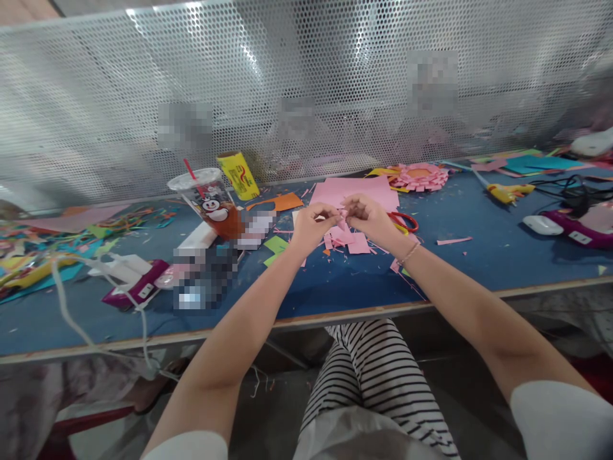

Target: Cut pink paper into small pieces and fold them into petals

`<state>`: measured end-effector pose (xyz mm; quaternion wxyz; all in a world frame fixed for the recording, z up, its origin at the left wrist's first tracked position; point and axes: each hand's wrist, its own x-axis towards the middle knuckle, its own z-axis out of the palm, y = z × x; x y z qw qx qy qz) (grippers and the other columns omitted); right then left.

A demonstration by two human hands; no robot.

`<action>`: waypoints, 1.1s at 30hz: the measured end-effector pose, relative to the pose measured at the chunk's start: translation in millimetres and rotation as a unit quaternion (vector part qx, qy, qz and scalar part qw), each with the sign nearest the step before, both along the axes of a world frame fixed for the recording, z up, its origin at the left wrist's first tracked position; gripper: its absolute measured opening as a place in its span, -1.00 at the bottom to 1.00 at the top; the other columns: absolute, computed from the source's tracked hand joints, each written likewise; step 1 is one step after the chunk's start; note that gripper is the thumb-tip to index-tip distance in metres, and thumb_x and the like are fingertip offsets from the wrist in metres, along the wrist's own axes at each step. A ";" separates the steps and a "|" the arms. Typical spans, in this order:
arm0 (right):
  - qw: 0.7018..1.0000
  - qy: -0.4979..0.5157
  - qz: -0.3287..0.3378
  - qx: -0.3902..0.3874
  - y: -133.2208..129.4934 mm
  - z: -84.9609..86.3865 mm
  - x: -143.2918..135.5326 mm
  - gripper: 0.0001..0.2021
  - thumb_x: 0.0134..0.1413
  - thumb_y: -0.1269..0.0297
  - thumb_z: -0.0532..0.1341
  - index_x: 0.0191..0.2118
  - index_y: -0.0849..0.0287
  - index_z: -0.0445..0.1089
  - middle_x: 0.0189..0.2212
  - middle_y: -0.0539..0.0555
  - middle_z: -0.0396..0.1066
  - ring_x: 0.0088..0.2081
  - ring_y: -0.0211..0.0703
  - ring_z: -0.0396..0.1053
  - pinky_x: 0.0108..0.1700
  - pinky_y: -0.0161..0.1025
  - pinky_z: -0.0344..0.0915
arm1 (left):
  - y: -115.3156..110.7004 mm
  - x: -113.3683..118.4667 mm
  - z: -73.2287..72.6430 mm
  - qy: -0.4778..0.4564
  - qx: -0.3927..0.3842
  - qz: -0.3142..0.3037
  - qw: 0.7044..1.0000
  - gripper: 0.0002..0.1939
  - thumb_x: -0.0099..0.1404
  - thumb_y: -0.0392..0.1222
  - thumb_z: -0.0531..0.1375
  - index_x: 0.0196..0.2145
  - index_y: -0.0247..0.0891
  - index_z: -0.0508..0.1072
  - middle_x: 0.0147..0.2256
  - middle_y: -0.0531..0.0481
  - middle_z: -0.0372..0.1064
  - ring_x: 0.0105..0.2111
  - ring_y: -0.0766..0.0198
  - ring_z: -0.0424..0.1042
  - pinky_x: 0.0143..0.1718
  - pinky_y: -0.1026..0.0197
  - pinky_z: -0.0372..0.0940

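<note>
Both hands meet over the blue table, fingertips pinched on a small pink paper piece (pixel 342 223) between them. My left hand (pixel 316 223) grips its left side, and my right hand (pixel 364 214) has its right side. Just below lie pink paper squares (pixel 358 243) and thin strips. Behind the hands is a large pink sheet (pixel 354 189) lying flat. Red-handled scissors (pixel 406 222) rest right beside my right hand, partly hidden by it. Green paper scraps (pixel 276 249) are left of my left wrist.
A plastic cup with a red straw (pixel 211 204) and a yellow box (pixel 239 176) stand to the left. A pink paper rosette (pixel 421 177) lies behind on the right, near a yellow glue gun (pixel 510 191). Purple power strips (pixel 136 284) with cables sit at both sides. A perforated metal screen (pixel 306 76) borders the back.
</note>
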<state>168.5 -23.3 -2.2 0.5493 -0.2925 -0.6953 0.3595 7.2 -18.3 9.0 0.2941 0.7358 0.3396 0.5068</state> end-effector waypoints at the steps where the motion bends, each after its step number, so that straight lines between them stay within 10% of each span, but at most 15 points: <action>1: 1.000 0.005 0.004 -0.003 0.2 -0.2 -0.2 -0.73 -0.18 0.48 0.16 -0.25 0.17 0.22 -0.41 -0.03 0.28 -0.36 -0.33 0.31 -0.32 -0.31 0.29 | -0.5 0.2 -0.1 0.009 0.006 0.006 1.000 -0.86 0.02 -0.15 0.23 -0.53 -0.29 0.43 -0.49 0.01 0.37 -0.46 0.36 0.33 -0.43 0.27 0.22; 33: 0.997 -0.043 -0.065 0.020 0.9 -2.0 0.3 -0.84 -0.18 0.43 0.17 -0.35 0.23 0.38 -0.46 0.03 0.41 -0.44 -0.29 0.35 -0.34 -0.27 0.30 | 8.2 2.9 -10.8 -0.122 -0.113 -0.062 0.984 -0.74 -0.16 -0.14 0.34 -0.49 -0.32 0.43 -0.50 0.02 0.39 -0.49 0.34 0.40 -0.37 0.21 0.31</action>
